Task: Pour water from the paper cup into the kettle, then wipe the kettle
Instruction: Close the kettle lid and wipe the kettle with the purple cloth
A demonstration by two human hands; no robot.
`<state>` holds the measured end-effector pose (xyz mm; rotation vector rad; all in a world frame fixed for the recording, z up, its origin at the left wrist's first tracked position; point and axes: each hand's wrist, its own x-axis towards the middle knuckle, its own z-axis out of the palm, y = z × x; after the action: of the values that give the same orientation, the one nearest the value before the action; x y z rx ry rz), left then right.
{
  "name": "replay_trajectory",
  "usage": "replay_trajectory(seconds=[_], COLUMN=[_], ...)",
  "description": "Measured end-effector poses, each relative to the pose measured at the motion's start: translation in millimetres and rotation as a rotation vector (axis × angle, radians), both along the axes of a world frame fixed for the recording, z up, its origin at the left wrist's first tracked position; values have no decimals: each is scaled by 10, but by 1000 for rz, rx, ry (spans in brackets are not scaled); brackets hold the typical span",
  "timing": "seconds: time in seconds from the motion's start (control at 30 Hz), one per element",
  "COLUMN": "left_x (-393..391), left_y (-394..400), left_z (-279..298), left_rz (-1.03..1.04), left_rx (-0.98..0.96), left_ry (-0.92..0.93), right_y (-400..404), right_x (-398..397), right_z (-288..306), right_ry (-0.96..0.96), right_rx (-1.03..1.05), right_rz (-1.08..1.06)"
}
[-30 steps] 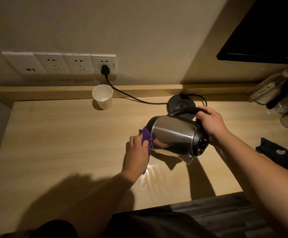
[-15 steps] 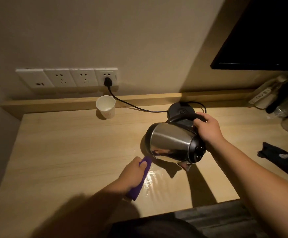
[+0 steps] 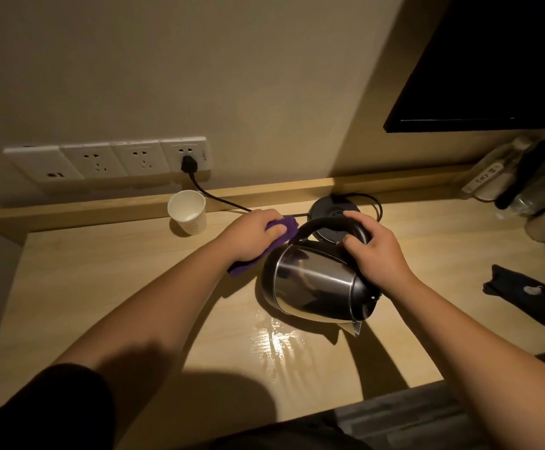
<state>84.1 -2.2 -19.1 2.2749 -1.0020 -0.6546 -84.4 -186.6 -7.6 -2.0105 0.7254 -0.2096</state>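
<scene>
Wiping is the step in hand — the paper cup [image 3: 188, 212] stands upright at ten o'clock by the wall, and the kettle [image 3: 316, 284] is tilted off its base [image 3: 334, 212], spout down toward five o'clock over a wet patch [image 3: 277, 339] on the table [image 3: 102, 287]. The right hand [image 3: 373, 248] is curled round the handle; the left hand [image 3: 254, 233] clutches a purple cloth [image 3: 280, 232] at the kettle's eleven o'clock, apparently touching its upper shoulder. Next, I judge, comes drawing the cloth down the steel side — with the handle held steady.
</scene>
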Motion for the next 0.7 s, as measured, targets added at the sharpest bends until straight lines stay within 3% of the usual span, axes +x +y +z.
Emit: replay_trajectory(seconds=[0.17, 0.53, 0.7], left_x=[-71, -362, -620], left_y=[-84, 93, 217], left_z=[-59, -316, -524], left_rz=[-88, 37, 171], left_rx=[56, 13, -75], left_ry=[-54, -131, -140], right_y=[-41, 32, 0], right_x=[-6, 92, 106], right_z=[10, 17, 30], right_ry=[-15, -23, -34], right_rx=[28, 3, 68], right_rz=[-2, 37, -45])
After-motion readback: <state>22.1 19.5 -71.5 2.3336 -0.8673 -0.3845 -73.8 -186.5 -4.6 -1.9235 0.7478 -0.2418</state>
